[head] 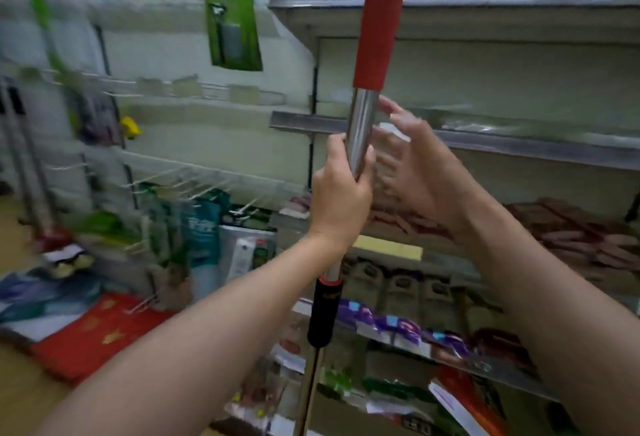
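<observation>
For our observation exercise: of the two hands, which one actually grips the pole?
The left hand, wrapped round the bare part of the metal pole; the right hand is open beside it, holding nothing.

Left hand (337, 189) around pole (362, 130)

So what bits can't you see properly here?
Head view:
- Both ends of the pole: cut off by the top and bottom edges.
- The right hand: motion-blurred, so whether it touches the pole is unclear.
- The green packet: its print is too blurred to read.
</observation>
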`<state>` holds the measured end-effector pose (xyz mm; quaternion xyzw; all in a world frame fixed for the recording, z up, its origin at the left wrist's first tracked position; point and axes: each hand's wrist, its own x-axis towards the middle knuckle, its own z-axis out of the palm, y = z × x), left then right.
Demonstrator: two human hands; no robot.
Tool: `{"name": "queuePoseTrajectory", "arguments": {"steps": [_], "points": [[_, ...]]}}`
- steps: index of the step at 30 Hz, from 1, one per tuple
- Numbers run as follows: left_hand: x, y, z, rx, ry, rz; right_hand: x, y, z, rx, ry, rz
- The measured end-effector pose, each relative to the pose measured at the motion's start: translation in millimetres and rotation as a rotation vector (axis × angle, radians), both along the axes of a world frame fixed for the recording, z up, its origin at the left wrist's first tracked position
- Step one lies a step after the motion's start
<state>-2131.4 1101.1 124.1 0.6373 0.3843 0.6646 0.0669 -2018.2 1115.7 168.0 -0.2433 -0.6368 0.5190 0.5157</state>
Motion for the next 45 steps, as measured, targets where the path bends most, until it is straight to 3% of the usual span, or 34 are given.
{"name": "queuePoseTrajectory", "arguments": {"steps": [5,11,26,35,45], "points": [[-76.3,19.1,-6.5,-0.079,-0.079,0.157,-124.9,13.0,48.4,0.293,0.081,-0.021],[-179.7,48.7,-14.6,-0.094,-0.058,0.409,-255.3,53.2,46.4,0.294,0.224,-0.014],[-411.4,117.5,-6.2,-0.091,-0.107,0.716,-509.1,128.5,54.1,0.455,0.155,0.051],[-578.0,120.9,-20.6,-0.152,-0.125,0.734,-672.6,133.1,36.6,0.467,0.157,0.156],[-772.1,154.4,-3.8,-0.230,-0.006,0.432,-847.1,171.0,54.2,0.409,0.158,-0.016]]}}
